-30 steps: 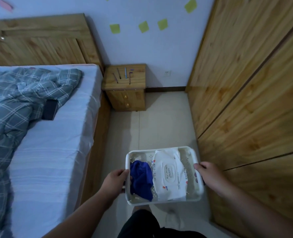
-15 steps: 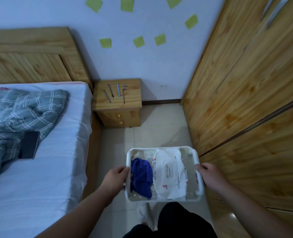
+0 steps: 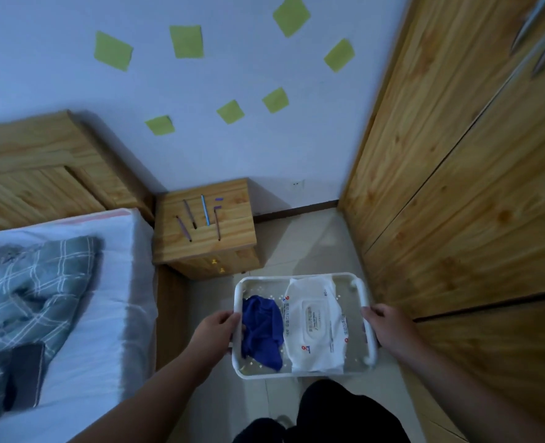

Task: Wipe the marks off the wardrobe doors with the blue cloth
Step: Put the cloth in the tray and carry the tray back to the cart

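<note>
I carry a white plastic basket [image 3: 300, 374] in front of me at waist height. My left hand [image 3: 215, 330] grips its left rim and my right hand [image 3: 388, 327] grips its right rim. A crumpled blue cloth [image 3: 261, 330] lies in the basket's left half. Beside it lies a white pack of wet wipes [image 3: 314, 324]. The wooden wardrobe doors [image 3: 463, 193] fill the right side of the view, close to my right arm, with metal handles [image 3: 540, 36] at the top right.
A bed [image 3: 82, 302] with a checked blanket [image 3: 25, 289] and a dark phone [image 3: 25, 378] is on the left. A wooden nightstand [image 3: 205, 228] with several pens stands against the back wall, which carries green sticky notes [image 3: 186, 41]. Tiled floor runs between bed and wardrobe.
The view has tilted upward and I have stepped forward; the nightstand and wall notes sit lower and nearer. Both hands hold the basket as before.
</note>
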The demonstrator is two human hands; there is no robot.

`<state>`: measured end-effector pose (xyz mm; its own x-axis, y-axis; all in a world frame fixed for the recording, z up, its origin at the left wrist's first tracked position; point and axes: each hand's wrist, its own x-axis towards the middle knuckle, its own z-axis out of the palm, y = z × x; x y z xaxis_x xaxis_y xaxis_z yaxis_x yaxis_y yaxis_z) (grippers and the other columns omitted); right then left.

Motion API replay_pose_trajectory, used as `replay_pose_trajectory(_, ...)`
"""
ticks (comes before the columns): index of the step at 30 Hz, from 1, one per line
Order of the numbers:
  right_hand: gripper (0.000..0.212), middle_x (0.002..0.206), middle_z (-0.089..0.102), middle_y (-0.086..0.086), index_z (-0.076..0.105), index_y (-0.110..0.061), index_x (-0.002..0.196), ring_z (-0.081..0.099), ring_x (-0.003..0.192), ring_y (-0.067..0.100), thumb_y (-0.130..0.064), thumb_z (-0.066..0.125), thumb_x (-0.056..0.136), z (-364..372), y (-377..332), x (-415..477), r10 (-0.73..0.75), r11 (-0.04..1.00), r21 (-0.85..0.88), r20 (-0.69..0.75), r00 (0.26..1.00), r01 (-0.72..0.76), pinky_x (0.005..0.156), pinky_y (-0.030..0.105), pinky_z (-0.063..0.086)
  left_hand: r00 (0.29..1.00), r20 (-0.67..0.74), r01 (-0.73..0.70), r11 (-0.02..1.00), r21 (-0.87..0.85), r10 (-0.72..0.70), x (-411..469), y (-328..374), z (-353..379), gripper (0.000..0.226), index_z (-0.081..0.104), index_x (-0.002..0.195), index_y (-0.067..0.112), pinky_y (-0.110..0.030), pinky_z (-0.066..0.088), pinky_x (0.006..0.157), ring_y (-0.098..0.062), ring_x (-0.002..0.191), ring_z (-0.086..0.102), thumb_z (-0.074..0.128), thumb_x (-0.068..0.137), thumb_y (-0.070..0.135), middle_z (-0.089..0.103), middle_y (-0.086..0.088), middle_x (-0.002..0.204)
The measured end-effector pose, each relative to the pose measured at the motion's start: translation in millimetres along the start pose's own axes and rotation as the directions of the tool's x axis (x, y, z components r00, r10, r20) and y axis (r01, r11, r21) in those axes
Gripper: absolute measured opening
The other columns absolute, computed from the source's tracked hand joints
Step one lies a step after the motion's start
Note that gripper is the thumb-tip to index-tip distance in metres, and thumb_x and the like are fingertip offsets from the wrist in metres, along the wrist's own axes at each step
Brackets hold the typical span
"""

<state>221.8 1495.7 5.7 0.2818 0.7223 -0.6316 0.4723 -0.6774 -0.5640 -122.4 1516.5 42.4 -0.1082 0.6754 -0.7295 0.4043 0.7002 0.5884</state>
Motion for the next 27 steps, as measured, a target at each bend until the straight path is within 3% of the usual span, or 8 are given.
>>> replay_pose_trajectory(7,0.037,0.074,0.072,0.017,0.069,-0.006,0.078,0.071,0.073,0.033,-0.033,0.054,0.098,-50.2,-35.0,50.1,0.084,0.994,0.080,-0.047,0.995,-0.080,0.069,0.045,0.058,0.998,0.054,-0.039,0.991,0.128,0.033,66.5,108.4,18.4,0.023,0.074,0.100,0.025,-0.043,0.065,0.074,-0.027,0.084,0.076,0.052,0.105,0.029,0.079,-0.005,0.092)
replay_pose_trajectory(14,0.033,0.067,0.074,0.002,0.072,-0.016,0.074,0.073,0.066,0.020,-0.033,0.056,0.097,-83.4,-52.9,82.0,0.219,0.946,0.269,-0.122,0.968,-0.180,0.064,0.036,0.059,0.984,0.159,-0.123,0.953,0.277,0.081,134.7,209.3,40.8,0.024,0.076,0.094,0.023,-0.051,0.065,0.079,-0.029,0.082,0.075,0.054,0.104,0.026,0.078,-0.005,0.085)
replay_pose_trajectory(21,0.031,0.074,0.077,0.006,0.076,-0.013,0.080,0.075,0.070,0.023,-0.030,0.057,0.098,-84.6,-78.7,117.3,0.402,0.823,0.497,-0.165,0.901,-0.276,0.072,0.049,0.063,0.934,0.338,-0.274,0.834,0.480,0.113,218.3,301.7,64.8,0.027,0.074,0.105,0.026,-0.043,0.063,0.083,-0.022,0.085,0.075,0.049,0.105,0.034,0.078,-0.002,0.095)
replay_pose_trajectory(27,0.031,0.088,0.073,0.023,0.073,-0.003,0.088,0.073,0.080,0.038,-0.029,0.060,0.098,-62.3,-93.9,144.1,0.614,0.626,0.699,-0.169,0.771,-0.346,0.078,0.058,0.060,0.834,0.548,-0.448,0.660,0.603,0.065,282.7,381.8,91.5,0.029,0.072,0.109,0.023,-0.038,0.057,0.090,-0.022,0.095,0.071,0.045,0.108,0.034,0.075,-0.004,0.103)
